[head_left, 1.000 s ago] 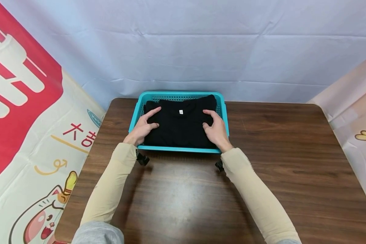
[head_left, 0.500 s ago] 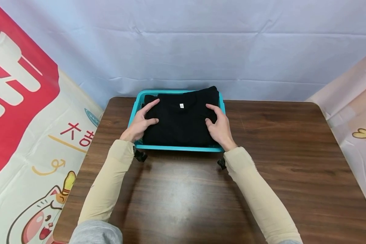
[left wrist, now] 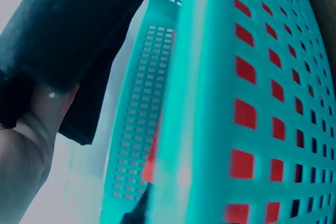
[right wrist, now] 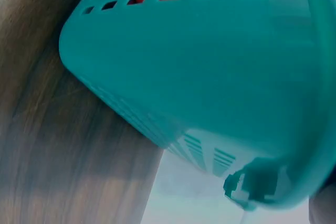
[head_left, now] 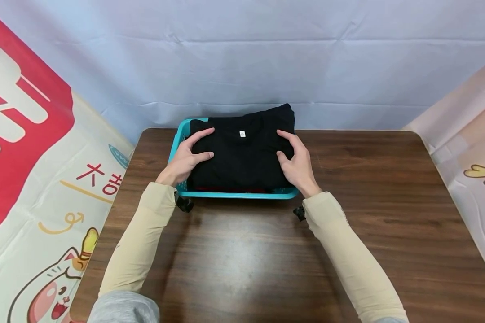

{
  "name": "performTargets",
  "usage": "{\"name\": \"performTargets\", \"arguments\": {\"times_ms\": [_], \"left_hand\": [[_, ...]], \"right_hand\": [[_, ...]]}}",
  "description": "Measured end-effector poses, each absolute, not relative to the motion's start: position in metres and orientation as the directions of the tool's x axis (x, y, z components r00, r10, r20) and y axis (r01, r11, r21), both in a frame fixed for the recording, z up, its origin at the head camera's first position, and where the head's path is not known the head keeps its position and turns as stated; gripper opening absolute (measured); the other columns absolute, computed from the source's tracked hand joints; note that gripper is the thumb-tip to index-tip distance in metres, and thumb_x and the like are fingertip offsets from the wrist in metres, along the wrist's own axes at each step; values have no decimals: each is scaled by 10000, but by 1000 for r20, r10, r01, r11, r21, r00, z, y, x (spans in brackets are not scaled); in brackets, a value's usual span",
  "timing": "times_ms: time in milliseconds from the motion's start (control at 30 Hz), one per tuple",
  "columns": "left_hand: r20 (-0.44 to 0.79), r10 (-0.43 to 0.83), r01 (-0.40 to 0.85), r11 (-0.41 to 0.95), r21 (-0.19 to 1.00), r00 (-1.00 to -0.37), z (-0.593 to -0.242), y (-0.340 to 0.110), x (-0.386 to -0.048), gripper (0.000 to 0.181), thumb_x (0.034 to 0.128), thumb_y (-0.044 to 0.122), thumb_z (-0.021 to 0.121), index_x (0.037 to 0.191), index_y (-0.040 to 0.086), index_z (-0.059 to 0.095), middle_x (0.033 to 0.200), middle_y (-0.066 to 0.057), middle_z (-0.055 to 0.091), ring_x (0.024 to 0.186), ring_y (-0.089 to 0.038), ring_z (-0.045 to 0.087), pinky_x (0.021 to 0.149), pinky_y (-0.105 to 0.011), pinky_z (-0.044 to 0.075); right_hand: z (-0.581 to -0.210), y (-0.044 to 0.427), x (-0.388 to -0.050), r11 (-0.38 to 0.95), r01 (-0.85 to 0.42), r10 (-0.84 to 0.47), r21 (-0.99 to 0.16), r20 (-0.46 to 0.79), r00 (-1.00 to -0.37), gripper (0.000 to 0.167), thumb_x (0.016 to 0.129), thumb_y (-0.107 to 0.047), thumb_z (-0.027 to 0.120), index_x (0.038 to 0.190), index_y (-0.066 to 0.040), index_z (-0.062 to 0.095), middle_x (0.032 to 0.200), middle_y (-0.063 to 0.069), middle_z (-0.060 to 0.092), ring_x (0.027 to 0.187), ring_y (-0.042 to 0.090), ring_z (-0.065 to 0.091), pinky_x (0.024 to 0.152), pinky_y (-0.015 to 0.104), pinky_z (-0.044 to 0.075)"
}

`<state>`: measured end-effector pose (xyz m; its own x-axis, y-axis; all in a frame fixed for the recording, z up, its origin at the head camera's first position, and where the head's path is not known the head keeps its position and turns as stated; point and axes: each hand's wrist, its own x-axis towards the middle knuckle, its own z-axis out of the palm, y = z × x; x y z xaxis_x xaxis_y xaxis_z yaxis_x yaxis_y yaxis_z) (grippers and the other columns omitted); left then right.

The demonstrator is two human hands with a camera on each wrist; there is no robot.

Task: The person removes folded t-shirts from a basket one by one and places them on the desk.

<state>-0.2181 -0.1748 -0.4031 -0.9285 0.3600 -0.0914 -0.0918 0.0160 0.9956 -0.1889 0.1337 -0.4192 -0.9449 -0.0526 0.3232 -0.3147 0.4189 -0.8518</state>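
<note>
Near mid-frame in the head view, the left hand (head_left: 184, 158) and right hand (head_left: 298, 164) grip a folded black shirt (head_left: 244, 157) at either side, probably to keep it flat, above a blue basket (head_left: 234, 195). Upper left in the left-wrist view, the shirt laps over the left hand; red cloth (left wrist: 245, 114) shows through the basket's holes. Along the right-wrist view's top, red shows too.

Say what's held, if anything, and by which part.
The folded black garment: the left hand grips its left side, the right hand its right side.
</note>
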Motion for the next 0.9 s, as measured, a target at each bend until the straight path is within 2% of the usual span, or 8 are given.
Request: {"name": "performTargets", "arguments": {"times_ms": [167,300,400,533,700,800,900], "left_hand": [[-100,395,-81,65,995,-913,-396,-173,-217,654,911,-16,602,1475,254,412,1534,55,346,1290,-217,487,940,-300,519],[-88,387,-46,117,992,-918,-393,-170,-215,602,910,5,612,1442,246,466,1542,93,326,1404,-145,327,1083,-401,406],[-70,375,-20,135,991,-924,-391,-166,-213,575,907,10,617,1420,241,497,1543,95,328,1436,-92,225,1135,-439,331],[-50,383,0,129,992,-922,-388,-159,-211,569,915,11,609,1419,250,496,1537,90,341,1381,-122,311,1088,-415,395],[-24,403,23,113,993,-915,-380,-150,-208,555,926,65,618,1429,256,481,1533,90,341,1373,-120,324,1078,-391,415],[-8,414,18,61,998,-910,-378,-144,-209,564,927,71,620,1440,246,464,1509,28,387,1324,-159,432,1037,-368,462],[9,427,6,-8,1000,-904,-379,-140,-211,572,926,52,616,1442,240,456,1465,-35,446,1201,-203,557,926,-314,533]], "right_hand": [[-416,139,-187,422,-332,-38,-844,349,-936,516,910,11,572,1385,-184,526,1423,39,513,1371,205,421,1140,431,323],[-413,144,-186,423,-336,-23,-842,361,-932,516,909,10,574,1386,-182,522,1429,33,509,1377,197,416,1145,415,319],[-409,147,-185,419,-337,-18,-843,363,-931,514,910,7,573,1390,-171,517,1434,38,504,1383,198,409,1147,413,316],[-403,154,-183,418,-322,-7,-850,351,-936,518,909,-4,575,1393,-177,513,1443,28,498,1387,190,403,1149,411,313],[-393,164,-180,409,-312,21,-858,351,-936,515,901,-3,581,1389,-150,517,1445,36,500,1375,196,418,1138,407,327],[-389,169,-180,408,-313,35,-857,358,-933,513,893,-1,589,1382,-142,525,1437,32,509,1361,189,434,1130,389,337],[-390,175,-181,413,-313,46,-855,362,-931,516,886,-5,601,1374,-159,536,1425,14,521,1344,169,449,1122,367,344]]}}
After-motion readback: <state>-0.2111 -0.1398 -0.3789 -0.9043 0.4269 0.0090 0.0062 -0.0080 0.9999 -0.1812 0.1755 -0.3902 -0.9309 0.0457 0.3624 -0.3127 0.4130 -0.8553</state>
